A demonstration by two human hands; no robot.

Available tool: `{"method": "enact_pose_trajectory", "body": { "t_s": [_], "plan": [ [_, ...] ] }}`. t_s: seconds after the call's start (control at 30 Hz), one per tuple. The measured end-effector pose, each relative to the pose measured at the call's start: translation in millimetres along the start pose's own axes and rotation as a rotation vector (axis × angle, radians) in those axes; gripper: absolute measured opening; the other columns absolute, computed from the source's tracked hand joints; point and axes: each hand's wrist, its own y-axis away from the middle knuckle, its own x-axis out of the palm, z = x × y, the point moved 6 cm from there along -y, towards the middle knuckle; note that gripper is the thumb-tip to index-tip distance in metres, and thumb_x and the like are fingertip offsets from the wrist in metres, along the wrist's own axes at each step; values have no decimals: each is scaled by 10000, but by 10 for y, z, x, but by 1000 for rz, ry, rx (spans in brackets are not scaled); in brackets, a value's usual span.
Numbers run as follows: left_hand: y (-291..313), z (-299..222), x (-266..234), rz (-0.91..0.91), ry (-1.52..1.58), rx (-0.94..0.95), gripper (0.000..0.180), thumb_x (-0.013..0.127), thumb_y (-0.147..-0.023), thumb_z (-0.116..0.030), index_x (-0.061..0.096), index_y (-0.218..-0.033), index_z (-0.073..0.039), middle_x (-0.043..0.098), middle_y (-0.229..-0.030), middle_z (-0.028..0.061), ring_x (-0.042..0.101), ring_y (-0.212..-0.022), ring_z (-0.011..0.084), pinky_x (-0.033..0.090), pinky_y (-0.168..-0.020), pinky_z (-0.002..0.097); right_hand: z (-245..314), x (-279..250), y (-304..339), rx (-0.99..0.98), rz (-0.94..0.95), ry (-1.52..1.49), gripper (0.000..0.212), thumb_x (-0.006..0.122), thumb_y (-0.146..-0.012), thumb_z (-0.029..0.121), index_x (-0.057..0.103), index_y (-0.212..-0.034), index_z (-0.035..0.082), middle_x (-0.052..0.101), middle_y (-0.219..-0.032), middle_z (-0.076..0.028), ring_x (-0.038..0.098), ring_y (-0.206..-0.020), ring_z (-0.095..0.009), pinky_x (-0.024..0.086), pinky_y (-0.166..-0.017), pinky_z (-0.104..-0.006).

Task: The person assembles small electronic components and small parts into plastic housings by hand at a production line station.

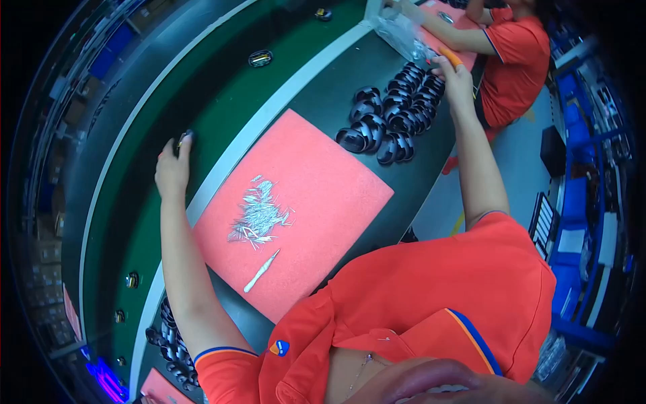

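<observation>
My left hand [173, 174] reaches over the green conveyor belt [222, 111]. Its thumb and fingers close on a small dark oval part [184, 139], partly covered by them. Far out to the right, my right hand [457, 86] is closed around an orange handle [450, 56]; the tool's working end cannot be made out. Beside that hand stand nested rows of glossy black curved shells [402, 111]. Between my arms lies a pink foam mat [330, 195], bearing a loose pile of thin silvery pins [261, 214] and a white-handled pointed tool [262, 271].
Similar oval parts ride the belt, one [260, 58] farther up and another [132, 279] lower left. A pale rail [232, 161] separates belt and bench. A co-worker in red [515, 64] sits at the far right, near a clear plastic bag [397, 32]. More black shells [171, 347] stand lower left.
</observation>
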Motion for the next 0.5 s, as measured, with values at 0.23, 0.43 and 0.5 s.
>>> {"method": "enact_pose_trajectory", "body": {
  "t_s": [0.23,0.43,0.5],
  "plan": [
    [223,316,-54,195,5,-33,636,448,-898,-468,441,-1359,-29,552,-1254,222,532,-1174,341,397,-996,386,-1012,-530,-432,316,-106,307,559,487,-900,486,588,-1171,8,642,-1004,-109,602,-781,-173,446,-788,-318],
    [495,253,-88,235,-62,22,407,496,-925,-245,519,-1253,-5,596,-1173,214,575,-1092,345,450,-914,403,-969,-400,-430,321,214,546,629,514,-868,553,629,-1033,-43,626,-982,-143,576,-900,-243,423,-851,-319],
    [514,308,-123,176,-57,32,388,502,-930,-244,530,-1235,-4,610,-1137,203,593,-1061,326,457,-896,385,-1143,-396,-503,237,238,561,629,531,-857,560,628,-1019,-40,630,-968,-146,581,-910,-247,422,-853,-318]
  ]
}}
